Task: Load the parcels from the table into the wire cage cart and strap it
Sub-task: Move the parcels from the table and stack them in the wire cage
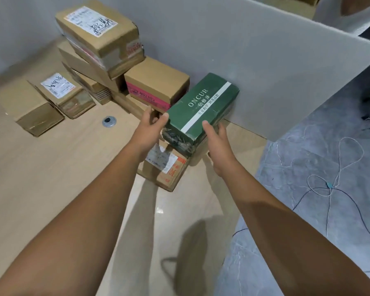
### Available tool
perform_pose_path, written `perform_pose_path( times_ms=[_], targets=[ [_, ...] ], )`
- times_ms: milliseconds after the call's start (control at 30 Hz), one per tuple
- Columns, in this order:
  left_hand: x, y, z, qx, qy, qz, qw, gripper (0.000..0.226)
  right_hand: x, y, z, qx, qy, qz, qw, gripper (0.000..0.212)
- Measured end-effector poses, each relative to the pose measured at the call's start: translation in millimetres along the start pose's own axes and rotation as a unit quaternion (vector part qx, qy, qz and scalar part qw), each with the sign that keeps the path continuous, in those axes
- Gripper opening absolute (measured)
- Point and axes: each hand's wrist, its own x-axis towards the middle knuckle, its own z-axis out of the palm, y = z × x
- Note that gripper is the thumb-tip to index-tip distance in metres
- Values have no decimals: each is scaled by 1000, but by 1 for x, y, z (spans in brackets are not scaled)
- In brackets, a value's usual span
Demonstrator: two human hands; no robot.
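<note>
A green parcel printed ONCUR, with a white stripe, sits on top of a brown labelled parcel beside the grey partition. My left hand grips its near left corner, thumb on the top edge. My right hand holds its near right edge, thumb on top and fingers down the side. Behind it stands a brown parcel with a pink band, and further back a tilted stack of parcels. The wire cage cart is out of view.
Two small brown parcels lie at the left on the light wooden table. A metal grommet is set in the tabletop. The grey partition borders the table at right. Thin cords lie on the grey floor.
</note>
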Motion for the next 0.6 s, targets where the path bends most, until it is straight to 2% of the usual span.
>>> perform_pose_path(
  times_ms=[67,167,267,300,433,600],
  targets=[
    [0,-4,4,-3,-27,-17,999,68,9,4,-1,33,-22,40,998,83],
    [-11,-7,6,27,-61,-33,997,47,11,8,1,67,-31,51,996,101],
    [-30,-8,6,35,-93,-44,994,43,13,10,3,85,-19,46,995,118],
    [-39,-9,7,25,-93,-44,994,41,12,12,3,91,-27,43,995,114],
    [-95,-14,11,-13,-31,-24,999,20,-28,28,-5,90,-81,-1,993,70],
    [-200,-46,12,-92,20,-25,995,31,-133,64,-16,87,-125,-58,987,71]
  ],
)
